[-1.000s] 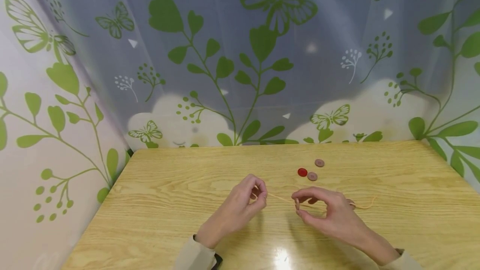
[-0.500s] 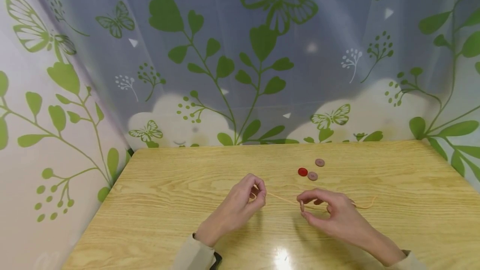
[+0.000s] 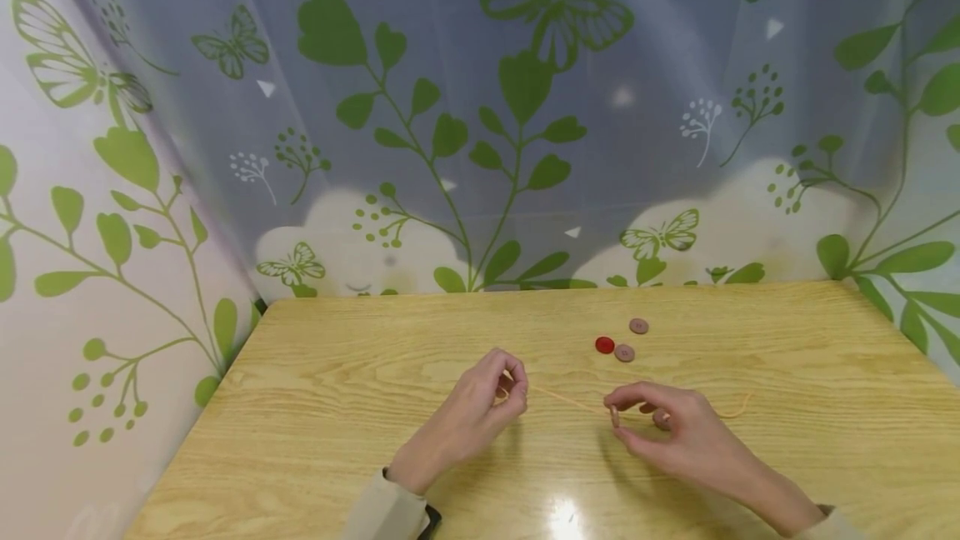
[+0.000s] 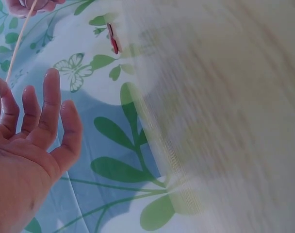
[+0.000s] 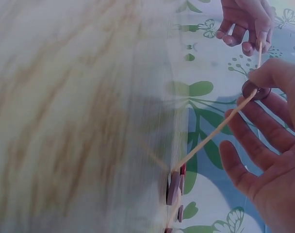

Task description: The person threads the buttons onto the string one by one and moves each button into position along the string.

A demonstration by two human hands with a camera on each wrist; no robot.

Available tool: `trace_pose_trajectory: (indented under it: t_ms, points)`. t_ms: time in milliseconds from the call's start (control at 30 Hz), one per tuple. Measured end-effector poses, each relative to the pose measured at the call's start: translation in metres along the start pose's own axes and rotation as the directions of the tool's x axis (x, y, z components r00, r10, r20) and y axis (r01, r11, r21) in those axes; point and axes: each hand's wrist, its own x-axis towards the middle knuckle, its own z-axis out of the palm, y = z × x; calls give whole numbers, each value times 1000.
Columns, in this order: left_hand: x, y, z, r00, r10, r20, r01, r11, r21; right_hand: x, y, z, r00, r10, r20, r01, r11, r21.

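Observation:
In the head view my left hand (image 3: 465,419) pinches one part of a pale orange string (image 3: 566,398) between thumb and forefinger. My right hand (image 3: 686,432) holds a brown button (image 3: 615,416) on edge between thumb and fingertips, just above the table. The right wrist view shows the string passing through that button (image 5: 247,86), taut up to the left hand (image 5: 249,22). From the button it slopes down to another brown button (image 5: 173,187) at the tabletop, which the head view shows partly behind the right fingers. The string's tail lies right of the right hand.
Beyond the right hand, a red button (image 3: 604,345) and two brownish buttons, one near (image 3: 625,353) and one farther (image 3: 639,326), lie on the wooden table (image 3: 360,357). A printed curtain (image 3: 465,148) hangs along the table's back edge.
My right hand has slid rightward with its button, along the string and away from the left hand. The left hand has shifted only slightly left. The loose buttons stay put.

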Motion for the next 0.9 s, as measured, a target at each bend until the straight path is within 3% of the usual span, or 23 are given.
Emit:
trace_pose_trajectory:
  t_ms: [600,900]
  points:
    - [-2,-3,-4,999,-50,-4,50,999,13,-4,6,-3,999,21,38,-19,998,-66]
    - [-3,-3,-5,997,-71,10,71,997,0,-7,13,-9,995,20,98,-10,995,-101]
